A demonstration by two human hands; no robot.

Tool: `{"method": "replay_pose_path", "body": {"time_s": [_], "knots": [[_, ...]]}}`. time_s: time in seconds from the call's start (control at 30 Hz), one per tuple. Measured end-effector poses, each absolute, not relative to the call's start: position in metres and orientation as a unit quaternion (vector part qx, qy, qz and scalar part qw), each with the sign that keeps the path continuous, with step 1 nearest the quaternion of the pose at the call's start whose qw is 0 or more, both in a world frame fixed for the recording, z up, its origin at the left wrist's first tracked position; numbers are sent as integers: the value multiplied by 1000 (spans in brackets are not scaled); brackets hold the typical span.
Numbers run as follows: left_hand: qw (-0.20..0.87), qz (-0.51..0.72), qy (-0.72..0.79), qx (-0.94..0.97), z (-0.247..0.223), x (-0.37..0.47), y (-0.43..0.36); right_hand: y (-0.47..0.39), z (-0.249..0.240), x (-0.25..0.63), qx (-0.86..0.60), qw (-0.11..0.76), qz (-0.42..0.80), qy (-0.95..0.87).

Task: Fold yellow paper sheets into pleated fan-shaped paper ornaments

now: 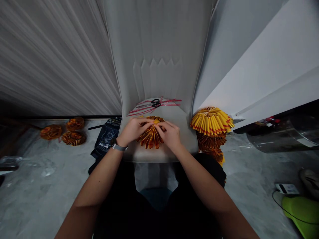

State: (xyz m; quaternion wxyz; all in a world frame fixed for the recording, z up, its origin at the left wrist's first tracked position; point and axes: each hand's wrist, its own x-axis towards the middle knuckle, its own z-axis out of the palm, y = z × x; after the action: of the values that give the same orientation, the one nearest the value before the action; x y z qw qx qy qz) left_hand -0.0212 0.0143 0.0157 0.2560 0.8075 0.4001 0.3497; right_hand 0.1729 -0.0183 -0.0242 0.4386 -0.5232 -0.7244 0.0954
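A pleated orange and gold paper rosette (151, 136) lies near the front of the grey chair seat (159, 156). Fingers of my left hand (134, 129) pinch its top centre from the left. From the right, my right hand (170, 133) pinches the same spot, and the fingertips of both hands nearly meet at a small yellow bit of paper. Behind the hands, black-handled scissors (156, 103) rest on thin red strips (142, 110) on the seat.
Yellow and orange pleated rosettes (211, 121) are stacked right of the chair. Smaller rosettes (74, 138) and a dark printed bag (107, 137) lie on the left. A green object (301, 212), a white device (287, 188) and a cable are at the lower right.
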Motion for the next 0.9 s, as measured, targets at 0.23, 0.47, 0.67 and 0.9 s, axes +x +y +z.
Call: {"method": "replay_pose_path", "body": {"time_s": [0.23, 0.47, 0.67, 0.9], "knots": [[212, 342, 400, 824, 18, -23, 14, -15, -15, 183, -488, 443, 162, -734], [204, 343, 391, 829, 17, -19, 13, -12, -17, 191, -453, 456, 153, -751], [196, 340, 396, 830, 18, -19, 12, -13, -18, 186, -490, 444, 113, -742], [212, 338, 393, 828, 18, -21, 13, -16, -14, 185, -477, 440, 122, -751]]}}
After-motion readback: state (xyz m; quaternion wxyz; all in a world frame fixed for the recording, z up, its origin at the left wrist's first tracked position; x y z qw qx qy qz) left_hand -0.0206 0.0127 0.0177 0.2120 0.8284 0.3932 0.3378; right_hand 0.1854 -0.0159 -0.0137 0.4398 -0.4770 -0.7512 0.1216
